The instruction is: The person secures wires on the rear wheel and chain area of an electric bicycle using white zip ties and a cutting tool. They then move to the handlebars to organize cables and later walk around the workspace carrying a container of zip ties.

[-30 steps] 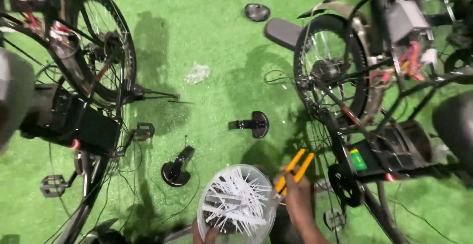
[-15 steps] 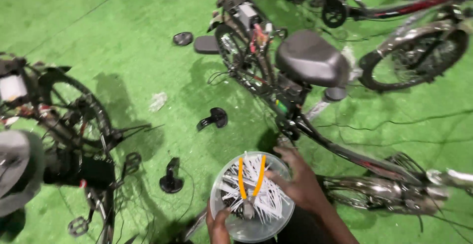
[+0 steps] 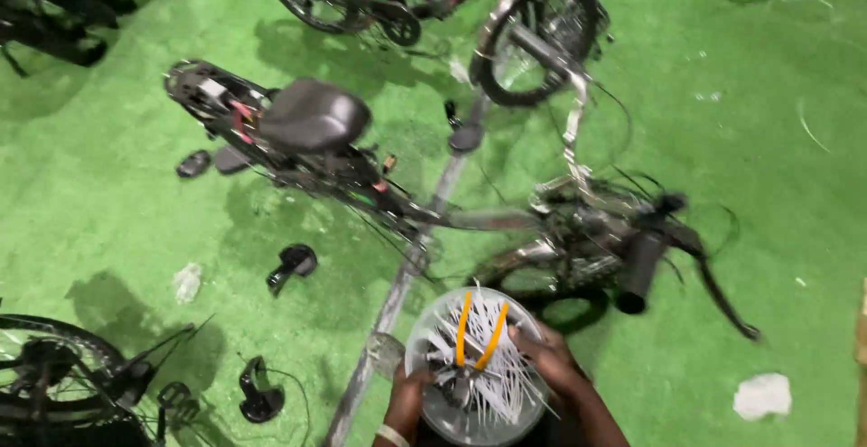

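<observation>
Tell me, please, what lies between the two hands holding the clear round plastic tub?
In the head view, the left hand and right hand flank the tub, which holds white cable ties and yellow-handled pliers.

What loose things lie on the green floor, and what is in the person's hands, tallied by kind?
Black parts loose on floor: 4
White crumpled scraps: 2
Clear tub of white cable ties, left hand under it: 1
Orange-handled pliers in the tub by the right hand: 1
Total: 8
</observation>
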